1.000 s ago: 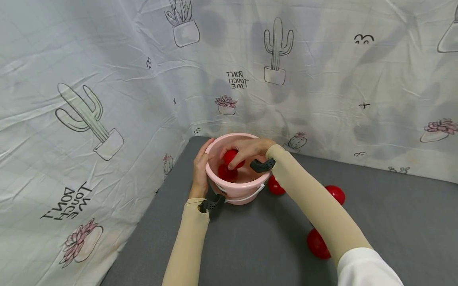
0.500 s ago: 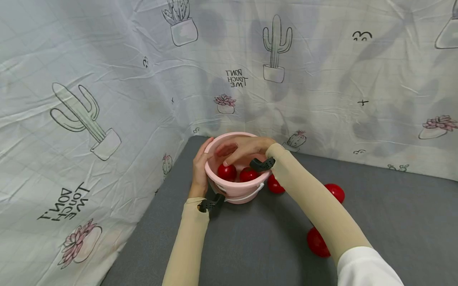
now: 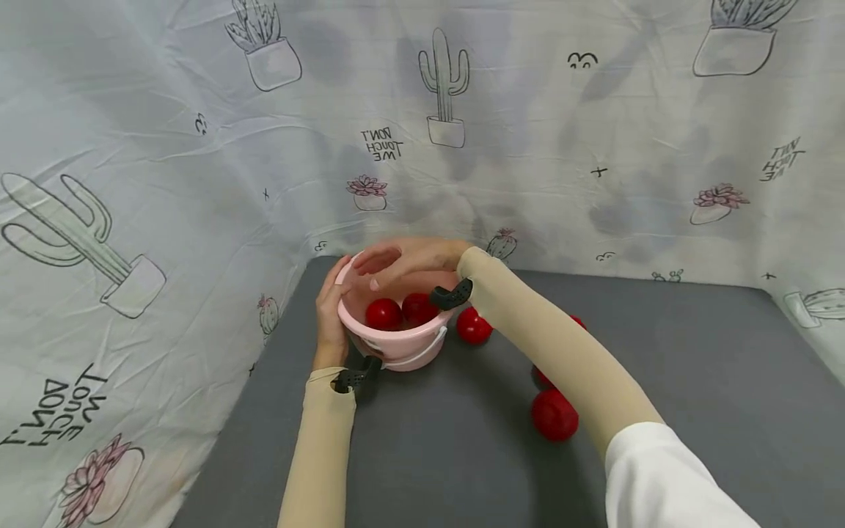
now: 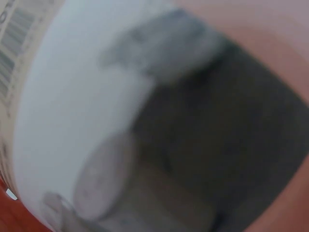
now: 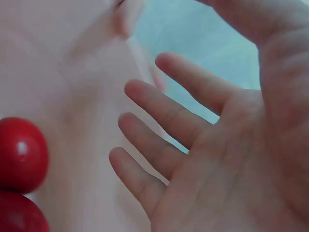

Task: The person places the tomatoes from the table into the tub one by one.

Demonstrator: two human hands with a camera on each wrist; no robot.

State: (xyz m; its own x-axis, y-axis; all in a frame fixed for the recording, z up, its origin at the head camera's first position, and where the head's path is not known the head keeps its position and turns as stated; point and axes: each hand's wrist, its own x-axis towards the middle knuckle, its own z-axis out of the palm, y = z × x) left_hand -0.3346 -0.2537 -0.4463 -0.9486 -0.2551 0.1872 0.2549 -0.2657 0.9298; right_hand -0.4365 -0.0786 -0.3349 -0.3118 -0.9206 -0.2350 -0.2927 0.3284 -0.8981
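A pink bucket [image 3: 396, 341] with a white handle stands on the grey table, two smooth, shiny red balls [image 3: 383, 314] lying inside it. My left hand [image 3: 330, 323] holds the bucket's left side, thumb at the rim. Above the bucket's opening is my right hand [image 3: 416, 257], holding nothing. In the right wrist view its fingers [image 5: 166, 108] are spread, and the two red balls [image 5: 21, 154] lie to their left against the pale pink inside. The left wrist view is blurred and close up, with a pinkish surface at upper right.
Just right of the bucket sits another red ball [image 3: 473, 325]. Several more, including a red ball [image 3: 554, 415] nearer me, lie by my right forearm, which partly hides some. A white cactus-print cloth [image 3: 528, 169] rises behind the grey table [image 3: 449, 455] and along its left.
One second ago my right hand gripped a red ball inside the bucket. It has let go, leaving the ball beside the other, and has risen towards the rim. The head view has turned right.
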